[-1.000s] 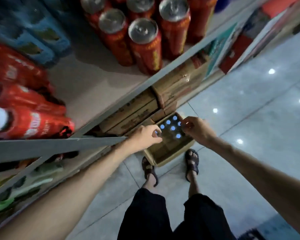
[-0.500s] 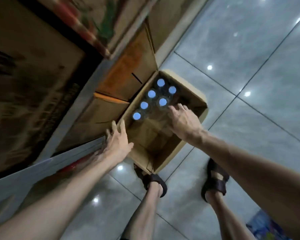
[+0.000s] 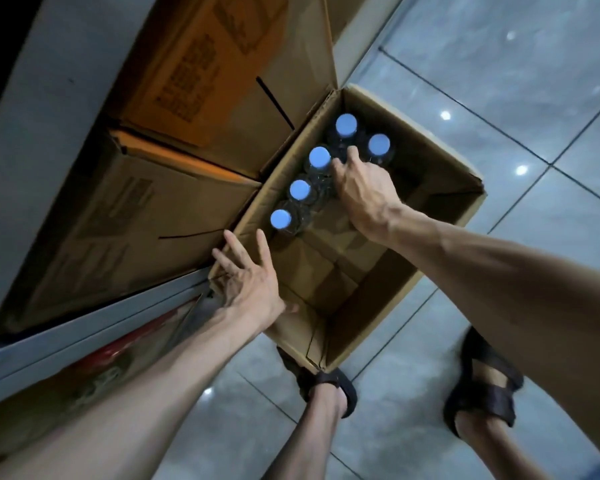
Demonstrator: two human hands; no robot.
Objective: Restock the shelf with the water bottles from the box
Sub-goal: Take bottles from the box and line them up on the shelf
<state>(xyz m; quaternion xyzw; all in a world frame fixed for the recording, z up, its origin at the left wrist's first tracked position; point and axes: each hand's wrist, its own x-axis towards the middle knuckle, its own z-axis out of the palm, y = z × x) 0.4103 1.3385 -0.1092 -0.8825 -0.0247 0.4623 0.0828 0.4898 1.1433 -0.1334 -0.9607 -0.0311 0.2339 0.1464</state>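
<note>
The box (image 3: 426,147) is plain brown cardboard, open at the top. It stands on the tiled floor, hard against the foot of the shelf (image 3: 94,318), a grey metal unit whose pale edge runs along the box's left side. The water bottles (image 3: 319,157) are clear plastic with pale blue caps, and all stand upright inside the box. Five caps show. Four form a row along the wall nearest the shelf, and one stands just beside them at the far end. The right hand (image 3: 364,192) covers the spot next to that row.
</note>
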